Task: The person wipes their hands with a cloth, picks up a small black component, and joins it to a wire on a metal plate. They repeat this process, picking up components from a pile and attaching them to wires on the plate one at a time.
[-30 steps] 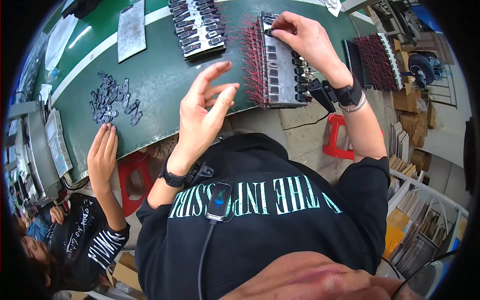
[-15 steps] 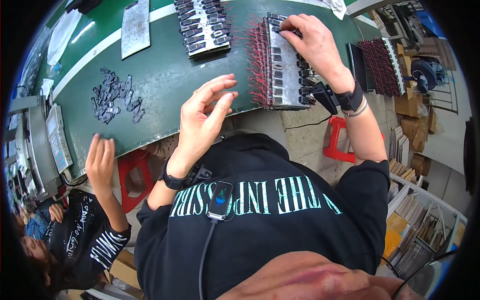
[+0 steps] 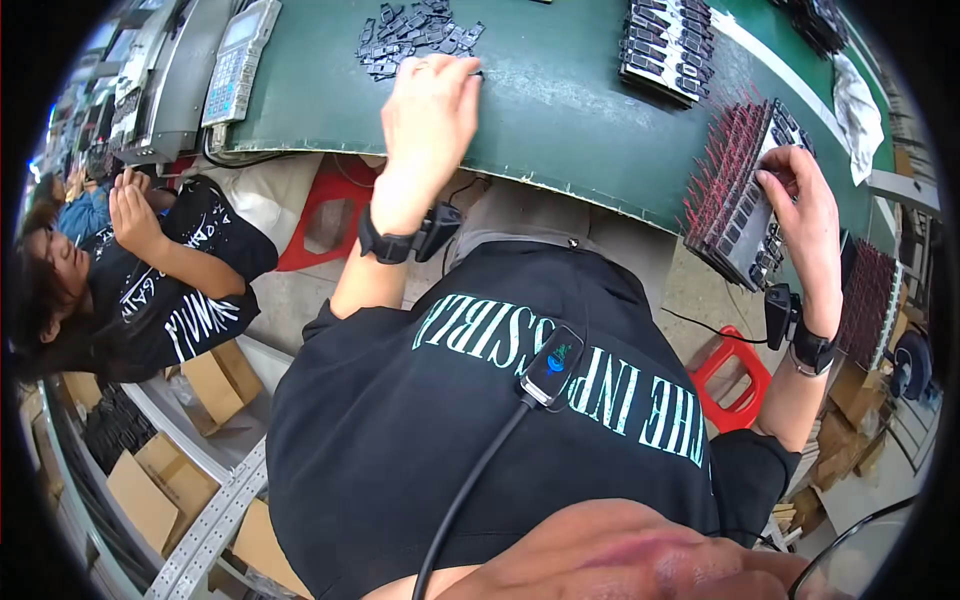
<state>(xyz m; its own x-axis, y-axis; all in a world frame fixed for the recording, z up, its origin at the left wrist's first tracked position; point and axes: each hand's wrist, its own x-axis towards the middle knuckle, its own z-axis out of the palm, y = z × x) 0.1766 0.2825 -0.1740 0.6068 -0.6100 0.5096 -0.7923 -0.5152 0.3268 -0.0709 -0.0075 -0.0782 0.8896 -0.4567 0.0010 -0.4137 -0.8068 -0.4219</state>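
Observation:
My left hand (image 3: 428, 120) is at the near edge of a loose pile of small black plastic parts (image 3: 415, 35). Its fingers bend toward the thumb in a pinch; a dark bit shows at the fingertips, too small to name. At the right, my right hand (image 3: 808, 205) bends over a metal plate (image 3: 745, 215) lined with rows of the same kind of black parts, red wires bristling from its left side. Thumb and forefinger are closed at one row; what lies between them is mostly hidden. Both wrists wear black bands with small devices.
Another loaded plate (image 3: 660, 50) lies farther back on the green table (image 3: 560, 120). A keypad device (image 3: 240, 60) stands at the left. Red stools (image 3: 735, 380) are below the table edge. A co-worker (image 3: 190, 260) sits at the left, hands raised. A white cloth (image 3: 858, 115) hangs at far right.
The view has swung left, so the table things appear farther right. My left hand has moved to the black parts pile, its fingers closing. My right hand stays at the wired plate.

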